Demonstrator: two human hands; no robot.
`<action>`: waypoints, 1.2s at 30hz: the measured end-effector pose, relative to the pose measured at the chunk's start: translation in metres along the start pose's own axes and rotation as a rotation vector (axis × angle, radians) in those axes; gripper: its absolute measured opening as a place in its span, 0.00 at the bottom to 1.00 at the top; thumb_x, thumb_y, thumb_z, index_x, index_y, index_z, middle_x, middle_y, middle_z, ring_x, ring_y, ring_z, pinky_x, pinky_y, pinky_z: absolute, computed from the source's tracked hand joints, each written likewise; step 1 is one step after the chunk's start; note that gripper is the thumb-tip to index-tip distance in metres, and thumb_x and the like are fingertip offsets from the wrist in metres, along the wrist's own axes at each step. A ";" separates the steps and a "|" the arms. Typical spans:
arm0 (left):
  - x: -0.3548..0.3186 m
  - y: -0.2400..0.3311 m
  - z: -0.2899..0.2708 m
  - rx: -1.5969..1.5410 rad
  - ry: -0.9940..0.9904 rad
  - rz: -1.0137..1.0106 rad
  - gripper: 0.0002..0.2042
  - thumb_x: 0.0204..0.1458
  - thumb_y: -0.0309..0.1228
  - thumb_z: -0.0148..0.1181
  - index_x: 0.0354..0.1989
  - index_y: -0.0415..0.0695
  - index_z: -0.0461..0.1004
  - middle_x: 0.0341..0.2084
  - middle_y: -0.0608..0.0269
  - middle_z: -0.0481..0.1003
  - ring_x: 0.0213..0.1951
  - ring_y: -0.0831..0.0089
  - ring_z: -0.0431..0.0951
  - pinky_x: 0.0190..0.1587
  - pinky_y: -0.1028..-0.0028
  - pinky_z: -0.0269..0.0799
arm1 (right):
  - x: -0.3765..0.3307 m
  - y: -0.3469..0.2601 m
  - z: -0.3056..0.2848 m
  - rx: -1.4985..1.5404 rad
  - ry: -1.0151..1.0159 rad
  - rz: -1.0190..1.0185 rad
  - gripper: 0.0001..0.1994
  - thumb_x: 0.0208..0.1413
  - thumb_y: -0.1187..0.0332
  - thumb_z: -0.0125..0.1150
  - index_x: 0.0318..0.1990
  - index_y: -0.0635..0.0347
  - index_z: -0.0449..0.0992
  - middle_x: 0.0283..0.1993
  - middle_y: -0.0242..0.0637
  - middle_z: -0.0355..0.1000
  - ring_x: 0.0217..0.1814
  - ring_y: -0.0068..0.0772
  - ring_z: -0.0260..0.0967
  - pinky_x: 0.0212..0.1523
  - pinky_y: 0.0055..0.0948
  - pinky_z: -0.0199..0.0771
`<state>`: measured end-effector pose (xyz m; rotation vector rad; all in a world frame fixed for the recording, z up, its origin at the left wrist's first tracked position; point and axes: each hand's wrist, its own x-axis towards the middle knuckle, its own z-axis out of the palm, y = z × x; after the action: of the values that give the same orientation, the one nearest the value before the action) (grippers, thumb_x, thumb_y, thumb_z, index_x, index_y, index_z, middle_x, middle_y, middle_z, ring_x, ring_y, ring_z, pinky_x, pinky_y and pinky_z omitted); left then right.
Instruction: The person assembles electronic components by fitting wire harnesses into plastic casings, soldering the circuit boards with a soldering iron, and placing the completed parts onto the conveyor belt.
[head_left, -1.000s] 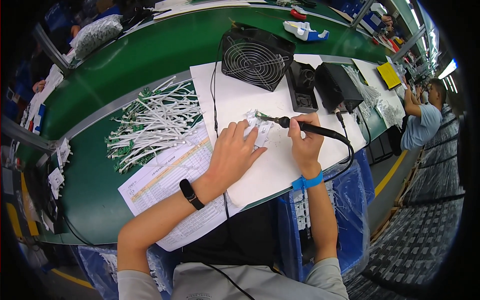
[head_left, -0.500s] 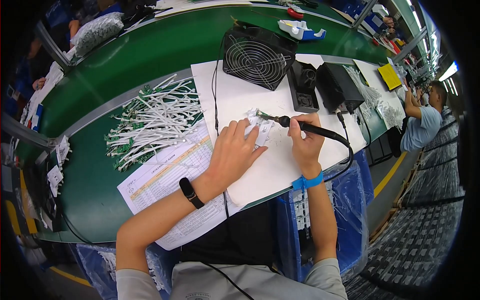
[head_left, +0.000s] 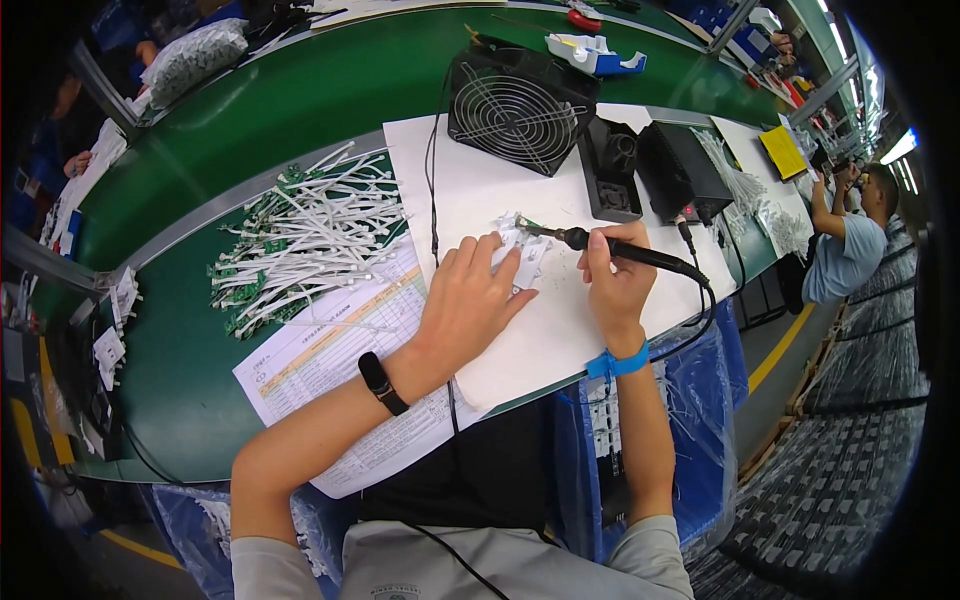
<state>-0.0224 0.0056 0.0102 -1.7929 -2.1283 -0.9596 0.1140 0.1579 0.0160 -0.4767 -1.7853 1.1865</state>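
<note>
Soldering iron (head_left: 577, 238) slants over the large white sheet (head_left: 525, 365), its long axis running mostly crosswise, tip pointing left and slightly forward. The right hand (head_left: 615, 278) is clamped round its handle. The left hand (head_left: 470, 300) has fingers apart, resting on a white plastic piece (head_left: 530, 268); a small green board (head_left: 528, 224) lies near the iron's tip.
</note>
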 end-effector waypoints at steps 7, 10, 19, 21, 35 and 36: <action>0.000 0.000 0.000 -0.010 -0.010 -0.012 0.22 0.50 0.39 0.71 0.49 0.37 0.79 0.48 0.47 0.76 0.45 0.57 0.74 0.46 0.62 0.73 | 0.002 -0.003 0.001 0.065 0.038 0.029 0.06 0.65 0.75 0.61 0.39 0.65 0.69 0.28 0.36 0.73 0.23 0.20 0.72 0.21 0.19 0.72; 0.000 0.001 0.000 0.007 -0.011 -0.012 0.22 0.50 0.39 0.71 0.49 0.37 0.79 0.48 0.47 0.76 0.45 0.57 0.74 0.46 0.63 0.73 | 0.001 -0.004 0.002 0.068 0.017 0.030 0.07 0.65 0.74 0.61 0.39 0.65 0.69 0.27 0.36 0.73 0.24 0.21 0.73 0.21 0.19 0.73; 0.000 0.001 -0.001 0.003 -0.026 -0.020 0.22 0.50 0.38 0.71 0.50 0.37 0.79 0.49 0.48 0.76 0.45 0.57 0.74 0.46 0.63 0.72 | 0.003 -0.005 0.001 0.135 0.125 0.052 0.07 0.67 0.72 0.59 0.38 0.64 0.69 0.27 0.36 0.72 0.22 0.20 0.70 0.20 0.19 0.69; 0.000 0.001 -0.001 0.023 -0.027 -0.015 0.22 0.50 0.38 0.71 0.50 0.37 0.79 0.49 0.47 0.76 0.45 0.57 0.74 0.45 0.63 0.72 | 0.003 -0.004 -0.002 0.123 0.214 0.036 0.07 0.67 0.71 0.58 0.38 0.63 0.68 0.26 0.34 0.70 0.21 0.19 0.68 0.21 0.18 0.66; -0.002 0.003 0.001 0.055 -0.017 -0.018 0.23 0.51 0.36 0.70 0.53 0.37 0.76 0.52 0.46 0.75 0.46 0.57 0.73 0.44 0.63 0.70 | 0.000 -0.001 -0.005 0.004 0.128 -0.101 0.05 0.66 0.72 0.55 0.37 0.60 0.66 0.31 0.29 0.63 0.31 0.15 0.54 0.33 0.18 0.54; -0.002 0.003 0.001 0.055 -0.019 -0.018 0.23 0.51 0.36 0.70 0.53 0.37 0.76 0.52 0.46 0.75 0.46 0.58 0.73 0.44 0.63 0.69 | 0.000 -0.001 -0.004 0.020 0.124 -0.101 0.05 0.65 0.72 0.56 0.38 0.60 0.66 0.30 0.28 0.63 0.30 0.15 0.54 0.32 0.18 0.54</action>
<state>-0.0189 0.0051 0.0093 -1.7668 -2.1643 -0.8828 0.1179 0.1595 0.0175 -0.4335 -1.6708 1.0805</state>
